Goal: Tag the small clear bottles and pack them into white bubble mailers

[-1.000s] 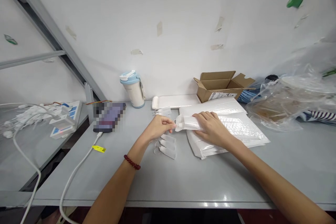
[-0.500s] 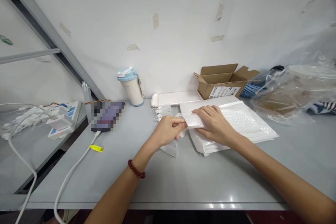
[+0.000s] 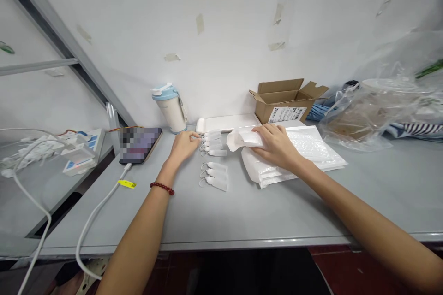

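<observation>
My right hand grips a white bubble mailer whose mouth gapes to the left. Beneath it lies a stack of white bubble mailers. At the loop ends of an upper row of small white tags in clear sleeves, the thumb and fingers of my left hand are pinched together; what is between them, if anything, is too small to make out. Another group of looped tags lies nearer to me on the table.
Behind the tags is a long pale tray. An open cardboard box and a clear plastic bag stand at the back right. A tumbler and a phone with a charging cable are to the left.
My left hand has left the mailer's mouth and moved left to the upper tags. The mailer's mouth now gapes wider, still in my right hand. The view has shifted slightly.
</observation>
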Demonstrator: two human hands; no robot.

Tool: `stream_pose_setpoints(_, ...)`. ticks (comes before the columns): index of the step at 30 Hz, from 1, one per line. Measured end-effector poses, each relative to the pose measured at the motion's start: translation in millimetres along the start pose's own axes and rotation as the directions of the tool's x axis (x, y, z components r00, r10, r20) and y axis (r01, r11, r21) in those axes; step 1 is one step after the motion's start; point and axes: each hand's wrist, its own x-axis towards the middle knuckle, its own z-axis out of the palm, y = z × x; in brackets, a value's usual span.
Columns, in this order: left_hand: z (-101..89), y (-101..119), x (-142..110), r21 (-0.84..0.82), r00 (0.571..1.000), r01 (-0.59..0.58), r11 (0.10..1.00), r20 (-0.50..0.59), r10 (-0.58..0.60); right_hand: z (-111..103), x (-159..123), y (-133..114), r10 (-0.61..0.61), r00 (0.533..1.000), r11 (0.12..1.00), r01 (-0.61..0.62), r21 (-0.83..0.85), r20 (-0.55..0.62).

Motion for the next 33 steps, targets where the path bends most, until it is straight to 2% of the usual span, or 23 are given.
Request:
stream_pose_setpoints(3,5.6,-4,1,-0.017,0.999,-0.031,0.999,0.023,0.032,1,0,-1,-0.006,1.0,1.0,0.006,-0.021,0.025)
stream_pose_setpoints(8,11.9,-8,2,-0.087,0.999,0.016,0.996,0.051,-0.012,2,-1,-2,-0.022,0.999,0.999,0.023,-0.042,0.027)
stream_pose_setpoints(16,5.0,-2,0,-0.166,0.995,0.027,0.986,0.1,-0.011,2,0,-2,-0.009,0.999,0.999,0.011,-0.04,0.052)
stream_pose_setpoints(22,-6.7,15,-8,-0.406,0.985,0.151,0.902,0.136,-0.103,3,0,0,-0.003,1.0,0.999,0.004,-0.04,0.025)
stream_pose_setpoints(24,-11.1,20,-10,-0.47,0.986,0.158,0.868,0.126,-0.111,3,0,0,0.0,1.0,0.999,0.0,-0.034,0.01)
stream_pose_setpoints(29,-19.3,32,-15,-0.612,0.984,0.128,0.78,0.18,-0.021,2,0,-1,0.014,1.0,0.999,-0.014,-0.051,-0.007)
stream_pose_setpoints(33,-14.3,40,-21,-0.592,0.964,0.119,0.797,0.26,0.049,2,0,-2,0.021,1.0,0.998,-0.021,-0.052,-0.01)
